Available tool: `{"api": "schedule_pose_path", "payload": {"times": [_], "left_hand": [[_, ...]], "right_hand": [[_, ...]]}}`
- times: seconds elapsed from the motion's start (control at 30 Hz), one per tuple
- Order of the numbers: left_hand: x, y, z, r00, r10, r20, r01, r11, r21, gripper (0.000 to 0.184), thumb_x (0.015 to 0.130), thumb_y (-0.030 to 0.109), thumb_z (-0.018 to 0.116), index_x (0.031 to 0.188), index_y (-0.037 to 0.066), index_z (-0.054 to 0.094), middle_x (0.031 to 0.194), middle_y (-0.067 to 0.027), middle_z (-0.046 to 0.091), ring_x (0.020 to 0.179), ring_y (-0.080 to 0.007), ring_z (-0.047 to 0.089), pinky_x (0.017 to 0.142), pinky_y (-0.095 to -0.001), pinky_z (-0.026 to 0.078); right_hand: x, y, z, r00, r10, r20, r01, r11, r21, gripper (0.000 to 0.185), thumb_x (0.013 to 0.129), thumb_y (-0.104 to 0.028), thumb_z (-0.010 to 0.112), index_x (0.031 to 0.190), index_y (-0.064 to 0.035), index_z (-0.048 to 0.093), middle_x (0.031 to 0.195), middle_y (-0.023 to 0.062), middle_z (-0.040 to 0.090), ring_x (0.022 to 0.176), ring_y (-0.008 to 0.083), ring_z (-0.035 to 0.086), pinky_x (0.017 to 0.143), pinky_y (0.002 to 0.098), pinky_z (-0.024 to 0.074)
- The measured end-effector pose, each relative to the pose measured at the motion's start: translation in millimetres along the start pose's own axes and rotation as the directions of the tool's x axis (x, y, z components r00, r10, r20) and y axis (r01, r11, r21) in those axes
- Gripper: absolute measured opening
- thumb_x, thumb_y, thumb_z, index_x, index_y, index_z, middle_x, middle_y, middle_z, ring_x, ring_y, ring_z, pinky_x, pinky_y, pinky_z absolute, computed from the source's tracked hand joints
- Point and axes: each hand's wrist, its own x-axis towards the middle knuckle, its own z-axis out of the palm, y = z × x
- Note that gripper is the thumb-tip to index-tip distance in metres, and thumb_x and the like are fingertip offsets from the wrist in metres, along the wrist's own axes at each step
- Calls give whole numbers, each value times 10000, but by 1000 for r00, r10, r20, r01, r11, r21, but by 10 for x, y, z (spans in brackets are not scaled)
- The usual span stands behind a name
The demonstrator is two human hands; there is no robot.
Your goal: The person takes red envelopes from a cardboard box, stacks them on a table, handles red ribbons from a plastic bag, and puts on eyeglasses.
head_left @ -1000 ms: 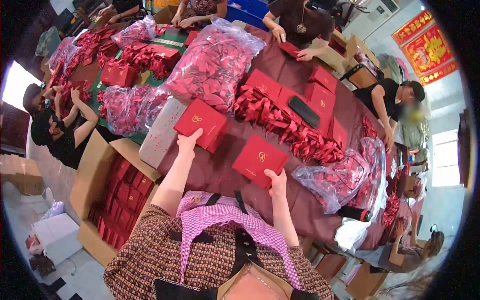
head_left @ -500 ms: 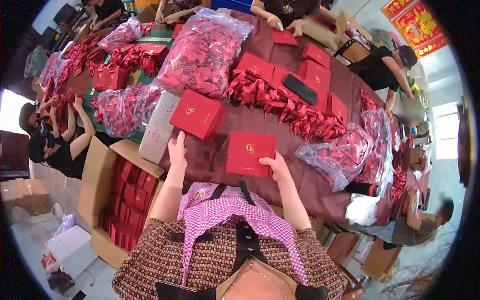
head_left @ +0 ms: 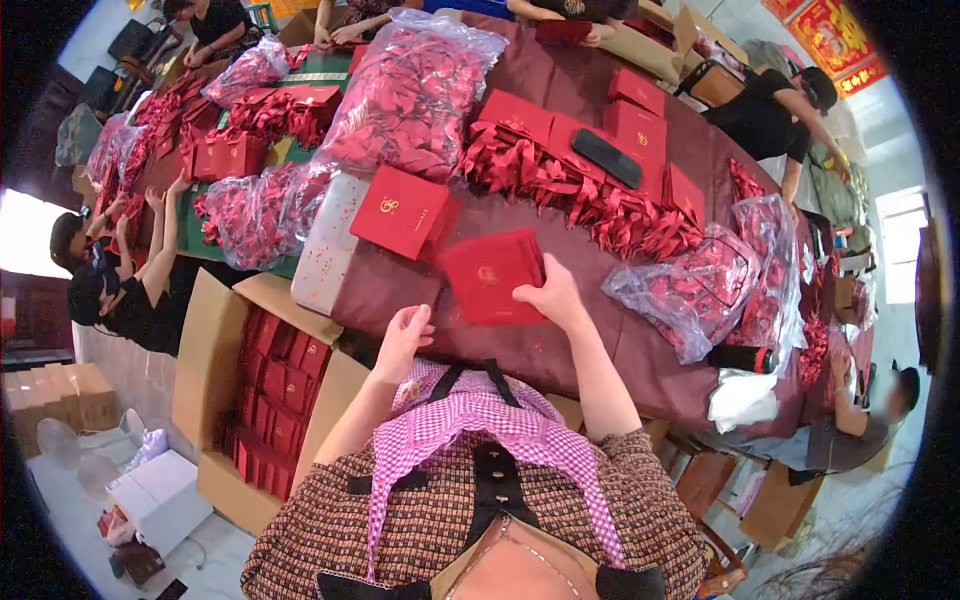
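Note:
My right hand (head_left: 552,297) grips a stack of flat red packets (head_left: 490,277) by its right edge, thumb on top. The stack is tilted and slightly blurred, with a gold emblem on its front. My left hand (head_left: 404,343) is empty, its fingers loosely bent and apart, just below and left of the held stack. Another pile of red packets (head_left: 402,213) lies on the table beyond my left hand, its gold emblem facing up. The held stack hangs close to that pile's lower right corner; I cannot tell if they touch.
An open carton (head_left: 210,372) with red packets stands left. Bags of red ribbons (head_left: 415,95) lie on the maroon-covered table (head_left: 400,290). Ribboned packets (head_left: 517,117) carry a phone (head_left: 606,158). A dark cylinder (head_left: 745,358) is at right. Several people work around the table.
The held stack has tilted and moved slightly up toward the far pile. My left hand has drawn back from beside that pile, down and to the right. The whole view has shifted a little.

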Motion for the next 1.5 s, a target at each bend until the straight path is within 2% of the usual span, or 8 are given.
{"api": "schedule_pose_path", "payload": {"times": [0.1,0.3,0.47,0.73,1.13,1.3,1.4,1.5], "left_hand": [[-3,9,51,979,30,203,-10,995,-98,535,923,434,486,1231,-2,445,1178,-138,534,962,-222,564,787,-360,495],[419,30,181,949,-78,307,235,824,-516,520,902,433,523,1187,-2,513,1104,-87,606,997,-209,577,890,-386,458],[500,-206,-60,973,-96,212,143,965,-218,461,761,111,709,1157,-30,519,1044,-123,617,938,-222,601,816,-364,496],[634,-153,-118,952,-44,303,90,986,-141,573,743,55,685,1249,-57,441,1128,-142,583,1021,-244,570,891,-363,456],[436,-97,-54,937,348,-36,-345,937,62,755,760,128,696,1369,-54,289,1343,-164,389,1202,-223,410,1002,-313,341],[204,-154,-141,833,545,-98,-486,804,342,548,889,266,575,1294,-56,395,1242,-119,480,1132,-194,459,947,-297,374],[40,-330,-177,891,312,-329,-302,950,85,349,898,284,566,1054,-26,526,946,-57,572,800,-133,543,740,-290,460],[55,-971,-837,932,238,272,-359,525,771,196,893,207,553,870,14,582,807,-37,589,739,-117,546,687,-258,453]], "right_hand": [[-165,-427,6,934,-275,-230,158,892,-422,389,676,-160,662,1000,-22,497,949,181,574,882,371,557,771,449,458],[-494,57,1173,860,-487,151,335,316,-888,424,797,-164,466,1179,21,473,1158,210,498,1050,327,482,850,427,400],[-590,88,1085,834,-434,341,536,491,-687,852,563,-331,770,1243,38,412,1208,216,463,1141,358,439,917,466,381],[292,518,528,945,-259,-202,280,956,85,373,790,-171,653,1100,21,571,1130,190,588,1082,315,546,943,362,420],[79,989,806,989,-38,-142,86,935,344,590,868,-202,575,1332,72,335,1349,260,397,1290,324,362,1065,345,279],[-266,1167,516,970,188,-155,-29,722,691,293,907,-117,524,1157,37,529,1039,95,615,924,150,592,830,283,475],[-854,1099,46,983,146,108,-177,631,755,223,937,-201,505,1038,-25,598,857,37,631,766,110,593,700,240,480],[-1548,1317,-348,869,81,488,-418,647,637,276,913,-274,533,931,-24,649,782,64,651,731,131,618,665,272,504]]}}
